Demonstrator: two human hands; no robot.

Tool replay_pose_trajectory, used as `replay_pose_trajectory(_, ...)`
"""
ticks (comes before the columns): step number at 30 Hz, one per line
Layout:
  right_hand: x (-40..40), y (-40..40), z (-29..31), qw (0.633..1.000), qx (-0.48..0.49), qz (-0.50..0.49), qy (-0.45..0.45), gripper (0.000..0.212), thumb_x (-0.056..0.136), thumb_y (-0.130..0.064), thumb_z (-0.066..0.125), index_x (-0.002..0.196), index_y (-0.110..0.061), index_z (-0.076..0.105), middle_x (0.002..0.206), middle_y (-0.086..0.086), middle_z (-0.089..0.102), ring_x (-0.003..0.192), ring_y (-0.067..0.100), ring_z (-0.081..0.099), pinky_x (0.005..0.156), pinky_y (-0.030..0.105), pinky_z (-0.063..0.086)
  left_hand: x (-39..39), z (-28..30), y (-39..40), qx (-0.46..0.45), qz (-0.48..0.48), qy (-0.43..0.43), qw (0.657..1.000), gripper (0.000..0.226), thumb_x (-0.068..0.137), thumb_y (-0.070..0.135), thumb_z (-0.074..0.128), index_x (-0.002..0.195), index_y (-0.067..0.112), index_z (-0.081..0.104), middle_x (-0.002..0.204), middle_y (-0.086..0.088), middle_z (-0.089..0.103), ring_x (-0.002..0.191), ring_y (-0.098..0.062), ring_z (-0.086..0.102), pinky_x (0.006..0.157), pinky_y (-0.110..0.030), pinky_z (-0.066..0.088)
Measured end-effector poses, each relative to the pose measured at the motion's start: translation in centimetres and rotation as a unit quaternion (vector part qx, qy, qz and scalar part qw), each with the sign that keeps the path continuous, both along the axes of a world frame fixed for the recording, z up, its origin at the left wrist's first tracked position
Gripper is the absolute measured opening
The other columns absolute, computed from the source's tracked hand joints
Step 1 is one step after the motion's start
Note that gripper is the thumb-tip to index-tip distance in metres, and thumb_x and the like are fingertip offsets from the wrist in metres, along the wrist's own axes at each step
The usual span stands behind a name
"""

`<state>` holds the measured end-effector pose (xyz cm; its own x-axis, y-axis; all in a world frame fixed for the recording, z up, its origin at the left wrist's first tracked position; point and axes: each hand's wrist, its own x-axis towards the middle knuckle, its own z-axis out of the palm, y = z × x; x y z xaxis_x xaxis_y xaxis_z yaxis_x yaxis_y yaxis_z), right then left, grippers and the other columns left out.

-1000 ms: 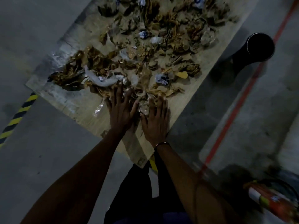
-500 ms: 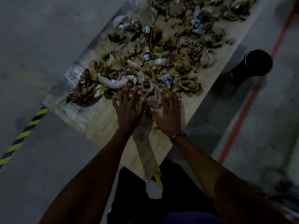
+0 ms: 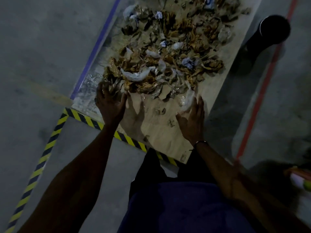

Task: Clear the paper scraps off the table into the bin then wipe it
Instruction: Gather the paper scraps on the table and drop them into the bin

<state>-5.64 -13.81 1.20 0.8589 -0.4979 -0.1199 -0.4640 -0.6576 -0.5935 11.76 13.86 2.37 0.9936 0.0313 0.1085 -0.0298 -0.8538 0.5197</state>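
Table (image 3: 170, 132): long pale wooden top, near end bare. Scraps (image 3: 168, 56): brown and white crumpled paper heaped across middle and far end. Bin (image 3: 273, 29): black, on floor beside table's right edge. Left hand (image 3: 110, 102): fingers curled into heap's near-left edge. Right hand (image 3: 191, 120): fingers straight, against a white scrap at heap's near-right edge.

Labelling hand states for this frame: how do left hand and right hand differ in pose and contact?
The left hand has its fingers curled into brown paper scraps at the pile's near left corner; the right hand lies flatter, fingers straight, against a whitish crumpled scrap at the near right. The right wrist carries a bracelet; none shows on the left. Both work the pile's near edge on the table.
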Motion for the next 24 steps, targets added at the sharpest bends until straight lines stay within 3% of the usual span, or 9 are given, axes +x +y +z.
replay_pose_trajectory(3, 0.4, 3.5, 0.0, 0.997, 0.039, -0.062, -0.031, 0.096, 0.097, -0.045, 0.073, 0.167, -0.008, 0.018, 0.174, 0.022, 0.008, 0.161, 0.037, 0.006, 0.123, 0.009, 0.014, 2.2, -1.2, 1.5, -0.021, -0.028, 0.011, 0.999, 0.084, 0.096, 0.068, 0.062, 0.158, 0.014, 0.042, 0.163, -0.013, 0.038, 0.15, -0.03, 0.04, 0.116, -0.046, 0.04)
replay_pose_trajectory(4, 0.5, 4.5, -0.2, 0.995, 0.044, -0.074, -0.042, 0.096, 0.097, -0.042, 0.074, 0.166, -0.007, 0.018, 0.173, 0.023, 0.007, 0.161, 0.037, 0.004, 0.119, 0.003, 0.012, 2.7, -1.6, 1.6, -0.021, -0.037, 0.014, 0.999, 0.085, 0.096, 0.07, 0.06, 0.159, 0.016, 0.041, 0.164, -0.013, 0.037, 0.152, -0.029, 0.038, 0.118, -0.046, 0.038)
replay_pose_trajectory(5, 0.6, 5.4, -0.7, 0.995, 0.033, -0.081, -0.044, 0.095, 0.098, -0.046, 0.071, 0.167, -0.008, 0.017, 0.174, 0.023, 0.005, 0.162, 0.036, 0.001, 0.124, 0.01, 0.014, 3.0, -2.3, 1.5, -0.018, -0.045, 0.016, 0.999, 0.085, 0.096, 0.072, 0.058, 0.159, 0.018, 0.041, 0.165, -0.012, 0.037, 0.152, -0.029, 0.037, 0.12, -0.047, 0.036)
replay_pose_trajectory(7, 0.9, 6.7, -2.0, 0.995, -0.008, -0.095, -0.021, 0.094, 0.102, -0.058, 0.059, 0.168, -0.011, 0.013, 0.175, 0.019, 0.001, 0.164, 0.033, -0.003, 0.131, 0.045, 0.017, 3.2, -3.3, 0.6, -0.004, -0.047, 0.028, 0.999, 0.087, 0.094, 0.079, 0.049, 0.16, 0.024, 0.04, 0.167, -0.01, 0.035, 0.154, -0.029, 0.033, 0.122, -0.05, 0.029)
replay_pose_trajectory(9, 1.3, 7.7, -3.2, 0.993, -0.051, -0.107, 0.011, 0.09, 0.104, -0.062, 0.049, 0.169, -0.013, 0.01, 0.176, 0.019, -0.001, 0.164, 0.032, -0.003, 0.13, 0.058, 0.013, 3.2, -4.2, -1.1, 0.01, -0.043, 0.041, 0.998, 0.085, 0.094, 0.083, 0.043, 0.161, 0.031, 0.038, 0.17, -0.005, 0.03, 0.157, -0.026, 0.028, 0.125, -0.055, 0.021)
replay_pose_trajectory(13, 3.3, 7.9, -4.5, 0.987, -0.111, -0.119, 0.014, 0.081, 0.108, -0.058, 0.041, 0.169, -0.013, 0.012, 0.175, 0.021, 0.001, 0.164, 0.036, 0.0, 0.129, 0.061, 0.013, 3.3, -5.3, -5.1, 0.01, -0.047, 0.037, 0.998, 0.077, 0.096, 0.076, 0.047, 0.16, 0.033, 0.039, 0.171, -0.001, 0.03, 0.158, -0.023, 0.025, 0.125, -0.057, 0.01)
replay_pose_trajectory(18, 7.7, 5.1, -5.1, 0.991, -0.089, -0.098, -0.002, 0.08, 0.108, -0.06, 0.039, 0.169, -0.015, 0.014, 0.176, 0.018, 0.005, 0.163, 0.035, 0.004, 0.131, 0.056, 0.011, 5.1, -5.0, -9.0, -0.053, -0.116, 0.048, 0.991, 0.077, 0.099, 0.068, 0.049, 0.163, 0.028, 0.033, 0.173, -0.004, 0.023, 0.159, -0.024, 0.02, 0.125, -0.06, 0.007)
replay_pose_trajectory(21, 8.7, 3.8, -4.2, 0.995, -0.033, -0.094, -0.031, 0.073, 0.11, -0.053, 0.041, 0.168, -0.017, 0.016, 0.175, 0.018, 0.008, 0.162, 0.035, 0.008, 0.13, 0.056, 0.016, 6.0, -3.7, -9.9, -0.117, -0.144, 0.039, 0.982, 0.074, 0.102, 0.061, 0.054, 0.162, 0.021, 0.035, 0.17, -0.009, 0.026, 0.158, -0.026, 0.025, 0.126, -0.06, 0.022)
replay_pose_trajectory(24, 7.7, 3.8, -2.7, 0.989, -0.005, -0.121, -0.09, 0.068, 0.11, -0.046, 0.049, 0.166, -0.014, 0.026, 0.175, 0.015, 0.012, 0.162, 0.029, 0.011, 0.131, 0.045, 0.018, 5.6, -2.3, -8.8, -0.164, -0.14, -0.025, 0.976, 0.066, 0.104, 0.046, 0.062, 0.154, 0.008, 0.044, 0.16, -0.018, 0.04, 0.15, -0.031, 0.039, 0.117, -0.053, 0.041)
